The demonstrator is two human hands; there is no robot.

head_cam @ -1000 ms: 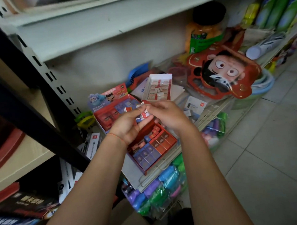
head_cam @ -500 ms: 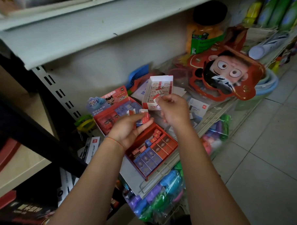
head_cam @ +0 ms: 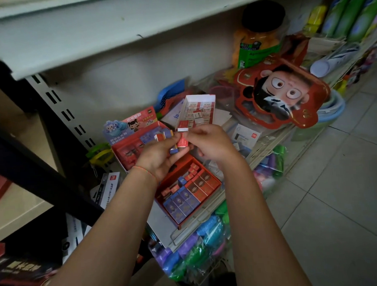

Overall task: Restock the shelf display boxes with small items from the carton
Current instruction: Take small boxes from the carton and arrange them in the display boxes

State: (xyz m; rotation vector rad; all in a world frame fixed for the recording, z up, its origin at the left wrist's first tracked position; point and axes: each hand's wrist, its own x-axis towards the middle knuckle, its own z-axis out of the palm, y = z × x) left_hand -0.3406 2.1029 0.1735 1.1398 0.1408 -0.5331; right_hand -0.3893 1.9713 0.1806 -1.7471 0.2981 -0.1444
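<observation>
My left hand [head_cam: 160, 157] is shut around several small red and blue erasers [head_cam: 174, 148]. My right hand [head_cam: 211, 144] pinches one red-and-white eraser [head_cam: 182, 139] against that stack. Both hands hover above an open red display box [head_cam: 214, 182] with rows of blue and red erasers. Behind them a white box [head_cam: 199, 97] stands tilted, filled with small white-labelled erasers. A second red display box [head_cam: 118, 151] with a cartoon header card sits to the left.
A red cartoon-face package [head_cam: 280, 93] and an orange jar [head_cam: 259, 46] stand at the right on the wire shelf [head_cam: 267, 148]. Bags of coloured items [head_cam: 198, 248] hang below. The upper shelf [head_cam: 92, 34] overhangs. Tiled floor [head_cam: 337, 201] lies to the right.
My right hand reached back to the white box and came forward again with a red-and-white eraser, bringing it to the stack in my left hand.
</observation>
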